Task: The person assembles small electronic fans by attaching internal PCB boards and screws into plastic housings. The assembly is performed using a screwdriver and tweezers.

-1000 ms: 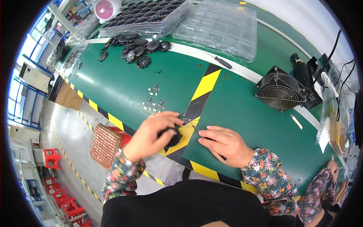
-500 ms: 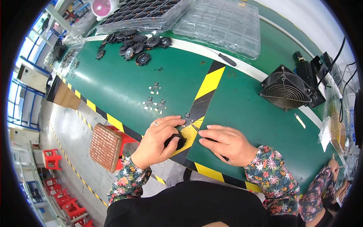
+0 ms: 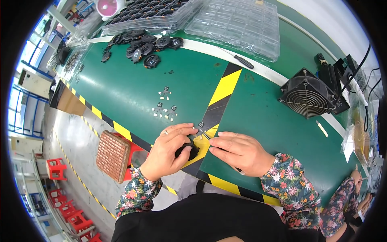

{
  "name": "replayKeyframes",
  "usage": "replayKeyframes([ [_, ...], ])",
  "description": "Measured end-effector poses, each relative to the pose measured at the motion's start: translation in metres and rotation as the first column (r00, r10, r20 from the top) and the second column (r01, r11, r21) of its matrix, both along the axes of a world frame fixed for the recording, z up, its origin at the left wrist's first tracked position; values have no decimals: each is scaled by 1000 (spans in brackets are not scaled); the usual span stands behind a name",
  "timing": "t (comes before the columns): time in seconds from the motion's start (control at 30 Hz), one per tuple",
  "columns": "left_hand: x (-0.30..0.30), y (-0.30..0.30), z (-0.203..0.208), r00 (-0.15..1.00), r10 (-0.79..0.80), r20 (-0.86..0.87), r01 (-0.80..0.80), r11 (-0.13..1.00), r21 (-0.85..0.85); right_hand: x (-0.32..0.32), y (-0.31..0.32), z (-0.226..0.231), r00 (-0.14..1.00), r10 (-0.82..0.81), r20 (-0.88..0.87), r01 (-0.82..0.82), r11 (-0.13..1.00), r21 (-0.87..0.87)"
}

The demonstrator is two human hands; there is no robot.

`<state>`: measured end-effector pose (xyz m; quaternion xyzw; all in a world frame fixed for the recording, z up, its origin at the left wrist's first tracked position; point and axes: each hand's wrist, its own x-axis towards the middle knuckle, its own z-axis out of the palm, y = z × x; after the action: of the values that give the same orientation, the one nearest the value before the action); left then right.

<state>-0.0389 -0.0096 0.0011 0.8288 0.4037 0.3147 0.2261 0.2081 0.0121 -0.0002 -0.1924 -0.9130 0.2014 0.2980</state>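
My left hand is closed around a round black watch-like case, with its thumb and lower fingers on it. Its index fingertip reaches out to a small black part with pale tabs, lying on the yellow-and-black tape. My right hand grips a pair of slim metal tweezers, whose tips point at that small part; whether they pinch it cannot be made out. Three similar small parts with pale tabs lie on the green mat farther left. Beyond them are several tiny dark pieces.
A pile of black round cases lies at the back left, before a filled tray. Behind are clear plastic trays, a screwdriver and a black fan. Another person's hand shows at the far right.
My right hand and the tweezers have shifted slightly left, nearer the small part by my left fingertip. My left hand stays put on the black case.
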Motion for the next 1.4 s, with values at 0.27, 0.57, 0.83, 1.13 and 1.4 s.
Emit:
replayKeyframes([
  [0.27,0,0,0,1000,9,16,-9,1000,-5,-4,3,3,998,51,36,-57,983,176],
  [0.57,3,3,20,785,329,525,-211,938,-274,5,-3,11,1000,2,14,-7,927,375],
  [0.83,69,45,40,758,343,555,233,653,-721,67,-25,48,854,-436,-285,460,888,18],
  [1.13,144,65,23,804,88,588,510,405,-759,105,-45,26,333,-736,-590,177,663,-727],
  [1.4,142,63,26,789,207,579,513,297,-806,103,-47,13,232,-810,-539,-95,533,-841],
])
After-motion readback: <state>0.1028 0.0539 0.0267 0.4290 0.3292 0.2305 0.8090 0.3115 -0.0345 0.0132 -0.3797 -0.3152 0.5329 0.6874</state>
